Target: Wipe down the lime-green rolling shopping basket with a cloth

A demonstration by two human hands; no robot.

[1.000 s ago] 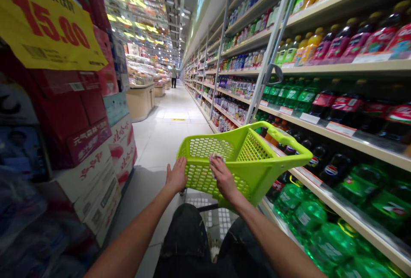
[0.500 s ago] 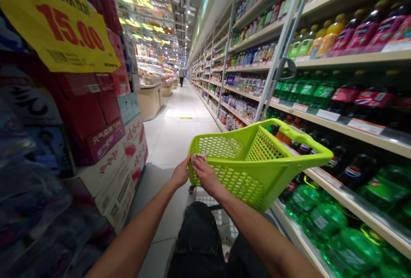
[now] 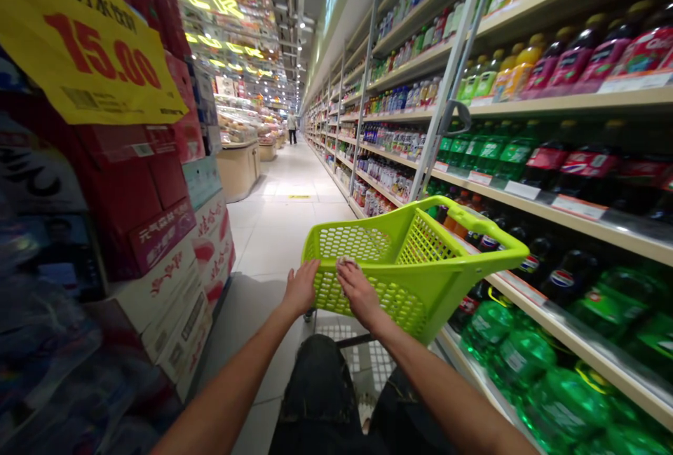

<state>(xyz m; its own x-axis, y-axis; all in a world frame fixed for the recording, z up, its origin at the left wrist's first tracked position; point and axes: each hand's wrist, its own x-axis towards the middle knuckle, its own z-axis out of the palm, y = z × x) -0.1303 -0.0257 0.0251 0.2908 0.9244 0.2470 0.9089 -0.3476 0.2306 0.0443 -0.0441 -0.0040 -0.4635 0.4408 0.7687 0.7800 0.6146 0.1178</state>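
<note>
A lime-green plastic shopping cart basket (image 3: 457, 287) with pierced sides stands in front of me, its handle end to the right. My right hand (image 3: 360, 292) is closed on a small pale cloth (image 3: 345, 262), pressed against the top rim of the near side. At the basket's left end rests my left hand (image 3: 301, 289), with fingers stretched along the corner and the thumb apart. No object shows in it. The cloth is partly hidden under my right fingers.
Shelves of drink bottles (image 3: 518, 153) line the right side, close to the cart. Stacked cartons (image 3: 173, 301) and a yellow price sign (image 3: 99, 48) stand at left. A tiled aisle (image 3: 278, 223) runs ahead, with a person (image 3: 292, 129) far down it.
My right hand has slid the cloth rightward along the rim, away from the corner. My left hand has parted from it and loosened. The view has shifted slightly.
</note>
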